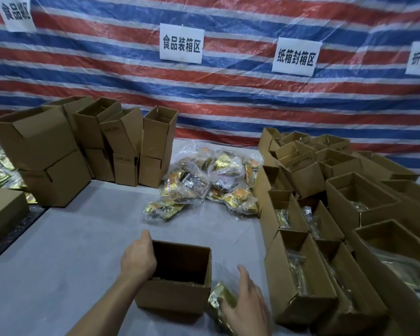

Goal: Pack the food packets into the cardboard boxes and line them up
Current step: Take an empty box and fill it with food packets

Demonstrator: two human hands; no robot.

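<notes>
Food packet [222, 295] is lying on the table [58, 251], touching the open cardboard box [175, 299]. The right grip [246, 304] is grasping it, probably to load it, while the left grip [138, 258] is clasping the box's rim, seemingly to steady it.

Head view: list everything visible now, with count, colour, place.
Open brown cardboard box: one, brown, near centre.
Gold foil food packet: one, gold, right of that box.
Clear plastic bags of food packets: one heap, yellow-gold, centre back.
Stacked cardboard boxes: several, brown, back left.
Cardboard boxes holding packets: many, brown, rows at right.
Paper signs: four, white, on tarp.
Striped plastic tarp: one, red-white-blue, backdrop.
Cloth table cover: one, grey, underneath.
Left hand: one, grips open box's left rim.
Right hand: one, touches foil packet, grip unclear.
</notes>
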